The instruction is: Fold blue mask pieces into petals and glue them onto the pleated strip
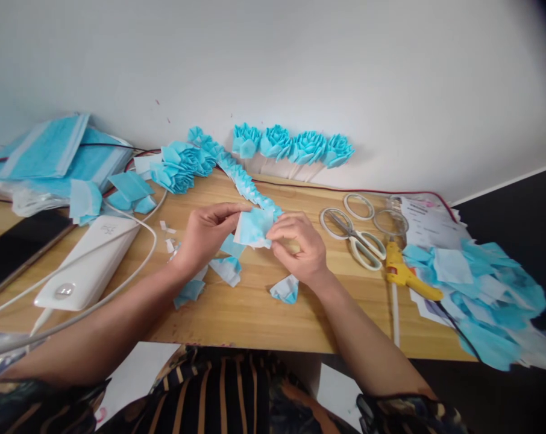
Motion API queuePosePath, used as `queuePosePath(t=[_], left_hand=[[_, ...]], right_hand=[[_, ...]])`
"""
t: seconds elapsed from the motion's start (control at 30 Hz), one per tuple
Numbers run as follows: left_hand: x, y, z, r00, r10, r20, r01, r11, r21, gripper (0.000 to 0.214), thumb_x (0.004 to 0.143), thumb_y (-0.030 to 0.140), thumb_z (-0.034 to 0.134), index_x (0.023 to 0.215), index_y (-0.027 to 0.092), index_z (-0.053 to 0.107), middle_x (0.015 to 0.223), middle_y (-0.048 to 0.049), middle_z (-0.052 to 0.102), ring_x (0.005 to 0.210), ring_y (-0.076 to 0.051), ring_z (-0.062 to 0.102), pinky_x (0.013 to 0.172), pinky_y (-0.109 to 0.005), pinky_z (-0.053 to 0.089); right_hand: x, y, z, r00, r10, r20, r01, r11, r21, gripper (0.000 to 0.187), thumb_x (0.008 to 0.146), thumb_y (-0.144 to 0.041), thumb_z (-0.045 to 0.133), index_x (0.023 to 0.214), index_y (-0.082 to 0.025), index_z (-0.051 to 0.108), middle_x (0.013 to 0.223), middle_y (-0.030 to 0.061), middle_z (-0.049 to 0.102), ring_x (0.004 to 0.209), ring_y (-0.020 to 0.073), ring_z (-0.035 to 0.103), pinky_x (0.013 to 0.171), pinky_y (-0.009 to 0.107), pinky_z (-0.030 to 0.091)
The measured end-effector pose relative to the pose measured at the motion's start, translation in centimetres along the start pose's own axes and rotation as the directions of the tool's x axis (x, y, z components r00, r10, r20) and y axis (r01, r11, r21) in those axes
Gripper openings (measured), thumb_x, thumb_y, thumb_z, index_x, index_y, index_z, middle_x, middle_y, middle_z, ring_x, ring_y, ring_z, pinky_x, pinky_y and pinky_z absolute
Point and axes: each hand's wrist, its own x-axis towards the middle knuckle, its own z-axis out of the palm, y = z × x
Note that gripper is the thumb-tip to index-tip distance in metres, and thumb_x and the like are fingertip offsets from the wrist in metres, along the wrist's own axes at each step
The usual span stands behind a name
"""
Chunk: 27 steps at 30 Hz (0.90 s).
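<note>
Blue square pinched at two edges over a wooden table

With my left hand I grip one edge of the thin square between thumb and fingers, while my right hand has its fingertips closed on the opposite edge. The square is in front of me, over the middle of the table, with the near end of a chain of folded pieces just behind it, so close that I cannot tell whether the two touch. The step in hand, as I judge it, is the handling and shaping of this one piece, which shows no clear fold. The next move seems to call for a light, even pinch, one hand steadying while the other works an edge, since so thin a sheet looks quick to crumple. A loose scrap lies below my hands, and a folded piece lies near my right wrist. Beyond, four blue flowers stand in a row against the wall, with a bunch of blooms to their left. Scissors and a yellow glue gun rest to my right, beside a heap of cut pieces
</note>
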Motion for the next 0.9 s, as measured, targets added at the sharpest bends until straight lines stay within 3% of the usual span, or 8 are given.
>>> queuePosePath(t=[0.27,0.37,0.43,0.53,0.6,0.77,0.9], left_hand=[[0.2,0.1,0.0,1.000,0.029,0.001,-0.029,1.000,-0.012,0.014,0.079,0.025,0.072,0.084,0.017,0.082,0.082,-0.0036,0.080,0.065,-0.012,0.065,0.062,-0.022,0.055],[0.4,0.3,-0.1,0.999,0.032,0.026,-0.032,0.999,0.007,0.015,0.079,0.028,0.071,0.077,0.016,0.079,0.071,-0.0021,0.075,0.058,-0.011,0.059,0.056,-0.021,0.050],[0.5,0.5,-0.6,0.998,0.030,0.054,-0.033,0.997,0.063,0.017,0.080,0.029,0.070,0.073,0.015,0.076,0.061,0.0003,0.067,0.052,-0.009,0.052,0.050,-0.020,0.042],[0.2,1.2,-2.0,0.994,0.061,0.085,-0.078,0.977,0.201,0.019,0.082,0.031,0.068,0.071,0.015,0.072,0.057,0.0021,0.059,0.051,-0.009,0.046,0.048,-0.021,0.035],[-0.3,1.7,-3.3,0.992,0.103,0.072,-0.120,0.946,0.300,0.021,0.083,0.033,0.067,0.072,0.016,0.070,0.061,0.0016,0.060,0.055,-0.009,0.047,0.050,-0.021,0.034],[-2.3,2.9,-7.1,0.994,0.086,-0.065,-0.037,0.835,0.549,0.027,0.087,0.037,0.059,0.070,0.017,0.064,0.060,0.0022,0.056,0.055,-0.010,0.044,0.051,-0.023,0.030],[-3.5,3.1,-10.1,0.980,0.102,-0.169,0.069,0.626,0.777,0.028,0.090,0.040,0.056,0.075,0.018,0.065,0.061,0.0016,0.057,0.056,-0.013,0.048,0.056,-0.027,0.032]], right_hand=[[0.1,0.3,0.1,0.998,-0.064,-0.016,0.064,0.998,-0.009,0.027,0.086,-0.004,0.062,0.095,-0.029,0.066,0.087,-0.0005,0.075,0.087,0.0200,0.068,0.086,0.043,0.055],[-0.2,0.2,0.3,0.998,0.007,-0.057,-0.005,0.999,0.033,0.021,0.088,-0.007,0.064,0.095,-0.027,0.066,0.088,0.0007,0.073,0.090,0.0198,0.068,0.088,0.043,0.055],[-0.1,0.0,0.4,0.988,0.138,-0.075,-0.131,0.987,0.091,0.017,0.089,-0.011,0.066,0.097,-0.026,0.066,0.092,0.0012,0.073,0.092,0.0189,0.069,0.088,0.040,0.055],[1.0,-0.6,0.4,0.916,0.400,-0.035,-0.381,0.893,0.239,0.019,0.088,-0.017,0.068,0.104,-0.026,0.064,0.096,0.0001,0.072,0.091,0.0157,0.069,0.086,0.034,0.056],[2.5,-0.9,0.7,0.855,0.515,0.065,-0.504,0.794,0.339,0.026,0.086,-0.020,0.068,0.111,-0.026,0.061,0.094,-0.0014,0.071,0.085,0.0138,0.068,0.081,0.031,0.055],[6.9,-0.9,4.3,0.755,0.555,0.349,-0.654,0.598,0.463,0.039,0.082,-0.019,0.067,0.119,-0.025,0.053,0.082,-0.0060,0.066,0.074,0.0112,0.065,0.071,0.027,0.053],[9.0,-1.1,8.6,0.696,0.538,0.476,-0.718,0.514,0.469,0.042,0.080,-0.011,0.064,0.119,-0.023,0.054,0.073,-0.0085,0.062,0.068,0.0104,0.062,0.068,0.025,0.052]])
